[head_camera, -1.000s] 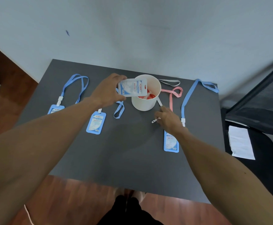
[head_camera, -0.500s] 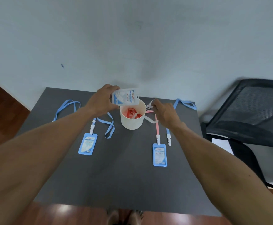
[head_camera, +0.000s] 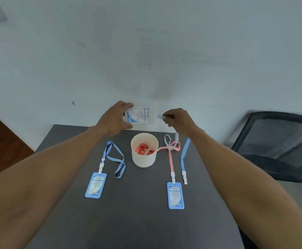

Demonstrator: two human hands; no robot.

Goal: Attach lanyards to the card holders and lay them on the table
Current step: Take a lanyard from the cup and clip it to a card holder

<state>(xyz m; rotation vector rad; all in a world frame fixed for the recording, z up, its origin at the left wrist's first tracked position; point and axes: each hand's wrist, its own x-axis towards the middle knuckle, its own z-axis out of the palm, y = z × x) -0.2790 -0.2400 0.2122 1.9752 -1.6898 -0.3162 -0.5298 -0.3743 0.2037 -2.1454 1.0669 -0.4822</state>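
My left hand (head_camera: 117,118) grips a clear card holder (head_camera: 139,116) sideways, raised above the white cup (head_camera: 144,159). My right hand (head_camera: 178,118) pinches the clip end of a white lanyard (head_camera: 167,141), a short gap to the right of the holder. The white strap hangs down to the table and loops over a pink lanyard (head_camera: 171,159). That pink lanyard is clipped to a blue card holder (head_camera: 175,195) on the dark table (head_camera: 137,212). Another blue card holder (head_camera: 95,185) with a blue lanyard (head_camera: 115,157) lies to the left.
The cup holds red lanyards (head_camera: 143,149). A loose blue lanyard (head_camera: 184,159) with a white clip lies right of the pink one. A black mesh chair (head_camera: 279,146) stands at the right. The wall is close behind the table's far edge.
Both hands have risen above the cup. The right hand lifted the white lanyard's clip end off the table and brought it close to the holder in my left hand. The view tilted upward.
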